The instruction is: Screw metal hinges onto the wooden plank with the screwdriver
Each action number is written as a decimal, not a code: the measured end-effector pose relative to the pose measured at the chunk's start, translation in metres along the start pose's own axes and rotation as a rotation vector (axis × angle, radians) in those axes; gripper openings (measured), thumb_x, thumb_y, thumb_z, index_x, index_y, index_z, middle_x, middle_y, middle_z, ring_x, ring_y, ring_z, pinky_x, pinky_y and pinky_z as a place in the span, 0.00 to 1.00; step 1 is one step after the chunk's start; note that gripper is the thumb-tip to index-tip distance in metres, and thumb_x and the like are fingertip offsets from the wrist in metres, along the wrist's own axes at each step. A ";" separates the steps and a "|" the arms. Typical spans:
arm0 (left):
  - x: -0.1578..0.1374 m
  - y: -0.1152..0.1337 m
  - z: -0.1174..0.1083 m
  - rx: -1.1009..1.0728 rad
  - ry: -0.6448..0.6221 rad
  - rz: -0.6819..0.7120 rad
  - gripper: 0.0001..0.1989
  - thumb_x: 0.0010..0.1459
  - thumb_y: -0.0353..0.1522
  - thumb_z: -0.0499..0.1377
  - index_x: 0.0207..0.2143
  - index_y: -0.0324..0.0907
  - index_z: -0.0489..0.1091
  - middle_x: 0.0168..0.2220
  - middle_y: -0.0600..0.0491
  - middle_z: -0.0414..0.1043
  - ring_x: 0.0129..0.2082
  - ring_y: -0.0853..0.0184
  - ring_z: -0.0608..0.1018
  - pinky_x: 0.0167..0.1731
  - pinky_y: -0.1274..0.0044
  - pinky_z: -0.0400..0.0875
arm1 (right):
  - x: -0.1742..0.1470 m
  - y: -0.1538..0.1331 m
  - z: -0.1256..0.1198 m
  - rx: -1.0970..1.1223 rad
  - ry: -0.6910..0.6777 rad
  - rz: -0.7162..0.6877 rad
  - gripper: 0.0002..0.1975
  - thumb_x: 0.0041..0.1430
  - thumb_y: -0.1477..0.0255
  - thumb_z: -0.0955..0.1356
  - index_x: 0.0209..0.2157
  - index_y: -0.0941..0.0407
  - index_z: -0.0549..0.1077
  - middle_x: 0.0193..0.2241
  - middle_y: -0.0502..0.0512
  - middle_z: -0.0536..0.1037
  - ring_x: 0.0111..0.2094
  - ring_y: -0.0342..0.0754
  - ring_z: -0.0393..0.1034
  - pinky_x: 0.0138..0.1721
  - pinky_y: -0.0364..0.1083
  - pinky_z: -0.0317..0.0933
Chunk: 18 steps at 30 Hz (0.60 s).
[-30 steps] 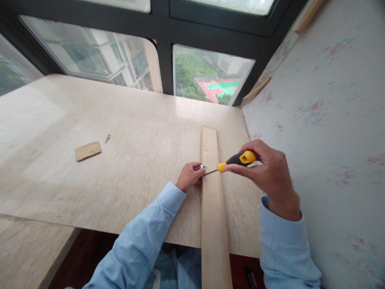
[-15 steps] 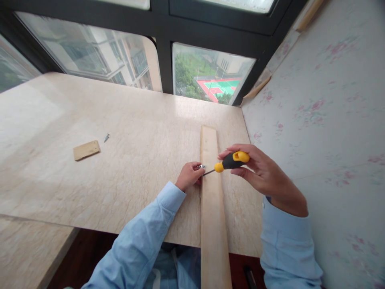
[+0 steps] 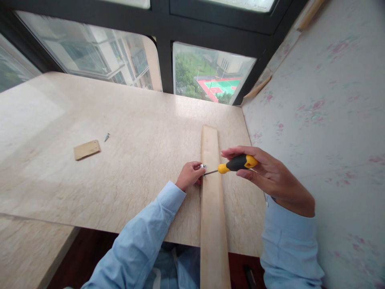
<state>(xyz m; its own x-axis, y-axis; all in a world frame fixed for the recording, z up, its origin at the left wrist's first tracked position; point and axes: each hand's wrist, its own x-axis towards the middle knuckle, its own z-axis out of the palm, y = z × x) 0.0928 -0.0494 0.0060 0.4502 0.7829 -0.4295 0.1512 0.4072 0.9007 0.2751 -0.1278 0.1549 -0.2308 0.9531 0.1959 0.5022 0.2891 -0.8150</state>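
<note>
A long pale wooden board lies lengthwise on the stone-patterned sill and juts over its front edge. At the board's left edge, my left hand pinches a small shiny metal piece, whose exact kind is too small to make out. My right hand grips a yellow-and-black screwdriver by its handle, thumb below and fingers above. The shaft points left over the board, its tip close to my left fingertips. Whether the tip sits in a screw is hidden.
On the sill to the left lie a small wooden block with holes and a loose screw. A flower-patterned wall rises at the right. Dark-framed windows stand behind. A dark object is below the front edge.
My right hand and the screwdriver have shifted slightly right, and the handle has turned and lies flatter. My left hand stays in place on the small metal piece.
</note>
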 end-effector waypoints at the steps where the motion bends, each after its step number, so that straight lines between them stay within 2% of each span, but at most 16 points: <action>1: 0.000 0.000 0.000 -0.001 -0.001 0.001 0.08 0.52 0.28 0.61 0.36 0.36 0.75 0.25 0.56 0.72 0.21 0.71 0.74 0.19 0.81 0.71 | 0.000 -0.001 -0.001 -0.059 0.026 0.006 0.18 0.62 0.59 0.69 0.52 0.48 0.70 0.49 0.57 0.78 0.49 0.55 0.75 0.48 0.55 0.72; 3: 0.000 0.000 0.000 -0.011 -0.006 0.000 0.08 0.52 0.29 0.62 0.36 0.36 0.75 0.25 0.56 0.72 0.21 0.72 0.74 0.19 0.81 0.71 | 0.003 -0.001 0.001 -0.233 0.152 0.015 0.18 0.55 0.55 0.73 0.42 0.50 0.74 0.38 0.54 0.81 0.38 0.53 0.77 0.39 0.51 0.73; 5: 0.001 -0.001 0.000 -0.021 -0.011 -0.006 0.08 0.52 0.29 0.62 0.37 0.37 0.75 0.26 0.55 0.73 0.21 0.72 0.74 0.19 0.81 0.71 | 0.006 0.000 0.004 -0.423 0.311 0.034 0.20 0.49 0.51 0.74 0.34 0.52 0.73 0.28 0.51 0.78 0.28 0.49 0.74 0.29 0.47 0.69; 7: 0.002 -0.001 0.000 -0.020 -0.018 -0.010 0.08 0.52 0.29 0.62 0.37 0.37 0.75 0.28 0.54 0.74 0.22 0.71 0.75 0.19 0.80 0.72 | 0.009 0.004 0.008 -0.536 0.406 0.057 0.23 0.48 0.48 0.73 0.31 0.52 0.71 0.23 0.50 0.75 0.23 0.47 0.70 0.24 0.45 0.65; 8: 0.002 -0.001 0.000 -0.016 -0.020 -0.011 0.08 0.53 0.29 0.61 0.37 0.37 0.75 0.28 0.54 0.74 0.22 0.71 0.75 0.19 0.80 0.72 | 0.009 0.005 0.009 -0.544 0.406 0.069 0.24 0.48 0.47 0.73 0.32 0.53 0.71 0.24 0.50 0.76 0.24 0.47 0.71 0.25 0.45 0.65; 9: 0.002 -0.001 -0.001 -0.011 -0.021 -0.012 0.08 0.53 0.29 0.61 0.37 0.37 0.75 0.28 0.54 0.74 0.22 0.71 0.75 0.19 0.80 0.72 | 0.009 0.007 0.010 -0.515 0.369 0.077 0.24 0.49 0.47 0.73 0.35 0.52 0.71 0.27 0.51 0.77 0.26 0.48 0.73 0.27 0.45 0.67; 11: 0.002 -0.001 0.000 -0.003 -0.014 -0.009 0.08 0.53 0.28 0.60 0.37 0.37 0.75 0.27 0.54 0.74 0.22 0.71 0.75 0.19 0.79 0.72 | 0.006 0.008 0.010 -0.366 0.231 0.053 0.27 0.52 0.49 0.72 0.47 0.51 0.69 0.42 0.56 0.79 0.39 0.53 0.77 0.39 0.50 0.72; 13: 0.001 0.000 0.000 -0.003 -0.004 -0.006 0.08 0.53 0.28 0.60 0.37 0.36 0.75 0.27 0.55 0.73 0.22 0.71 0.74 0.19 0.79 0.72 | 0.001 0.005 0.008 -0.176 0.063 0.001 0.33 0.58 0.55 0.71 0.60 0.47 0.58 0.58 0.59 0.71 0.54 0.56 0.72 0.52 0.56 0.69; 14: 0.001 0.000 0.000 -0.005 -0.003 -0.006 0.08 0.53 0.28 0.60 0.37 0.36 0.75 0.27 0.55 0.73 0.22 0.71 0.74 0.19 0.79 0.72 | -0.002 0.003 0.006 -0.093 -0.006 -0.015 0.34 0.61 0.58 0.69 0.64 0.44 0.52 0.63 0.59 0.65 0.59 0.56 0.67 0.57 0.58 0.65; 16: 0.001 0.000 0.000 -0.008 -0.004 -0.006 0.08 0.53 0.28 0.59 0.36 0.36 0.74 0.27 0.55 0.73 0.22 0.71 0.74 0.19 0.79 0.72 | -0.006 -0.001 0.003 0.012 -0.092 -0.002 0.32 0.66 0.64 0.66 0.66 0.42 0.48 0.66 0.57 0.60 0.63 0.55 0.62 0.60 0.60 0.62; 18: 0.002 -0.002 0.000 -0.003 -0.002 -0.004 0.08 0.53 0.27 0.59 0.36 0.36 0.74 0.27 0.55 0.73 0.22 0.71 0.74 0.18 0.79 0.72 | -0.007 0.001 -0.001 0.046 -0.112 0.019 0.28 0.67 0.67 0.64 0.65 0.41 0.53 0.64 0.55 0.64 0.63 0.54 0.61 0.61 0.60 0.62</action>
<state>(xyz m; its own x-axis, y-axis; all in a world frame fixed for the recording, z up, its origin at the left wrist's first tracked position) 0.0931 -0.0486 0.0033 0.4511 0.7803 -0.4333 0.1509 0.4118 0.8987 0.2778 -0.1343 0.1533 -0.3149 0.9415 0.1199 0.4693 0.2643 -0.8426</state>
